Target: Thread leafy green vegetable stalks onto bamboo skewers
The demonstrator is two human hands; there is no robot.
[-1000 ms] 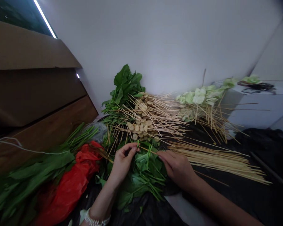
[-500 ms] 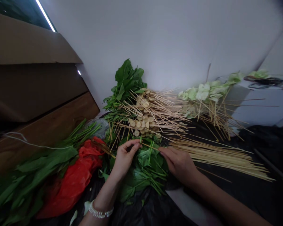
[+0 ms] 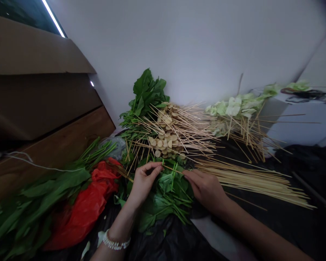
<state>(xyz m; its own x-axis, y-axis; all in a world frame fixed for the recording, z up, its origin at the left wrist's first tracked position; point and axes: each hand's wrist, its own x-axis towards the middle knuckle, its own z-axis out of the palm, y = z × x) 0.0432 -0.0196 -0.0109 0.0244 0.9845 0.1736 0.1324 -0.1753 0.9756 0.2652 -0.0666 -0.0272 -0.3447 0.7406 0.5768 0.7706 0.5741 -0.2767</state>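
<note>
Left hand (image 3: 141, 181): grip pinched, thumb to finger, on a green stem (image 3: 163, 162) at one end of a thin wooden skewer (image 3: 168, 168). Right hand (image 3: 208, 190): grip closed round the same skewer, further along. Held skewer sits just in front of the pile of pale-slice skewers (image 3: 167, 139), used as landmark below. More green stalks (image 3: 175, 167) cross the skewer between the hands; can't tell if threaded. Loose leafy greens (image 3: 165, 203) under both hands, in front of the pile, on black plastic sheeting (image 3: 176, 243). Bundle of leaves (image 3: 146, 90) directly behind pile, toward its left. Cabbage-like leaf skewers (image 3: 233, 105) right of pile, set back. Bare bamboo sticks (image 3: 260, 185) lie right of pile, nearer the person. Red plastic bag (image 3: 89, 206) left of pile, nearer, with long-leaved greens (image 3: 49, 195) beside it. Cardboard box (image 3: 38, 54) far left of pile. Beaded bracelet (image 3: 114, 243) on left wrist.
</note>
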